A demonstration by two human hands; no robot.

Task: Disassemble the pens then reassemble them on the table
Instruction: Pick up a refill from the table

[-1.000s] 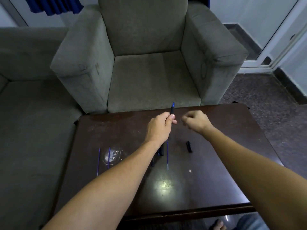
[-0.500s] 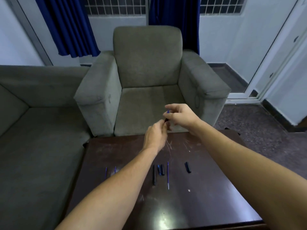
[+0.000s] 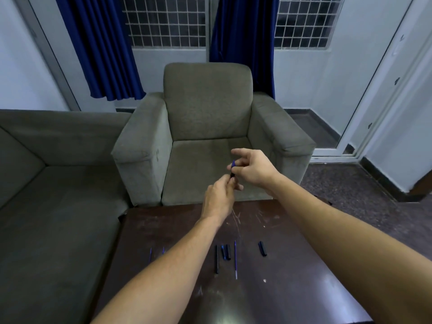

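The pen (image 3: 233, 169) is held up beyond the bench (image 3: 292, 288) edge: the left hand (image 3: 218, 197) pinches its lower end, the right hand (image 3: 253, 169) its blue top. Light, slim and likely slick, it wants a firm grip at each end.

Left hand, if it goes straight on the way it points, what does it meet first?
Probably the right hand, pinching the same pen just beyond the left hand; depth is unclear.
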